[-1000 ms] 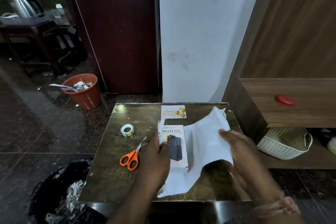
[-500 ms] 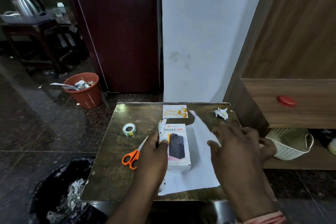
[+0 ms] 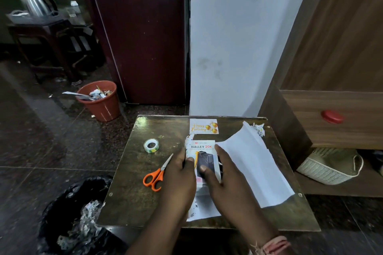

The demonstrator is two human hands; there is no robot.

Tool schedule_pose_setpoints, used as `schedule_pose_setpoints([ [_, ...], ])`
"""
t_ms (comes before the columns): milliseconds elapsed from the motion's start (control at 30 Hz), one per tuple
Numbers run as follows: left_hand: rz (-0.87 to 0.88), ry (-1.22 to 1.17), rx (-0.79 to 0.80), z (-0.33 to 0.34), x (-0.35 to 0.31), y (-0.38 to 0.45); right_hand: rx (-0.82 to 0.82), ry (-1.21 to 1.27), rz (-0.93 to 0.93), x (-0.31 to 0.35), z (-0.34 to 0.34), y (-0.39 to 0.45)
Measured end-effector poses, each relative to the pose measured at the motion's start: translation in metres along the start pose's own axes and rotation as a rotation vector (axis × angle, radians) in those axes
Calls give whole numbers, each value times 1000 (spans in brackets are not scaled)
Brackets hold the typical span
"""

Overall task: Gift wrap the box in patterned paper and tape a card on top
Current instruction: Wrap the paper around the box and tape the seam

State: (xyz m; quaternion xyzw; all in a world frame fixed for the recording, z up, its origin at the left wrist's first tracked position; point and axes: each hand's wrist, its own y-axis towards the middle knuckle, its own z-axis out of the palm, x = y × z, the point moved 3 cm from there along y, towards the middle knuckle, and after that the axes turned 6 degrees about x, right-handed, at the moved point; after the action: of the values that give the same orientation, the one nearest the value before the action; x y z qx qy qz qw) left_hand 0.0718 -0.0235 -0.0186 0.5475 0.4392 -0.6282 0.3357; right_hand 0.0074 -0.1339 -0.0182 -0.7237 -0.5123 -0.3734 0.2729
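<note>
A white box printed "HALLEY 20K" lies on a sheet of wrapping paper, white side up, on the small table. My left hand grips the box's left edge, where a patterned strip of the paper is folded up. The thumb lies on the box top. My right hand rests on the box's right side with fingers spread. A "Happy Birthday" card lies just beyond the box. A tape roll and orange scissors lie to the left.
A crumpled paper scrap sits at the table's far right corner. A black-lined bin stands at the near left and an orange bin further back. A wooden cabinet and a white basket are on the right.
My right hand let go of the lifted paper flap, which dropped flat to the right, and then came back onto the box. My left hand stayed at the box's left edge.
</note>
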Motion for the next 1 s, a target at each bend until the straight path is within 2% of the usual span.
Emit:
schedule_pose_setpoints([
  [100,33,14,-32,0,-1,1,33,83,22,4,-2,0],
  [233,38,17,-38,0,-3,1,34,47,67,2,-8,3],
  [367,-5,-35,-33,0,-1,2,51,216,91,2,-13,2],
  [467,41,-32,-24,5,-7,-2,14,222,111,2,-10,1],
  [600,-5,-212,-36,3,-2,-2,21,164,119,1,-2,1],
  [800,-60,-433,-11,-1,-5,-3,9,260,145,-2,-5,2],
  [1000,-104,-387,-11,-1,-3,-2,-49,235,132,-2,-4,1],
])
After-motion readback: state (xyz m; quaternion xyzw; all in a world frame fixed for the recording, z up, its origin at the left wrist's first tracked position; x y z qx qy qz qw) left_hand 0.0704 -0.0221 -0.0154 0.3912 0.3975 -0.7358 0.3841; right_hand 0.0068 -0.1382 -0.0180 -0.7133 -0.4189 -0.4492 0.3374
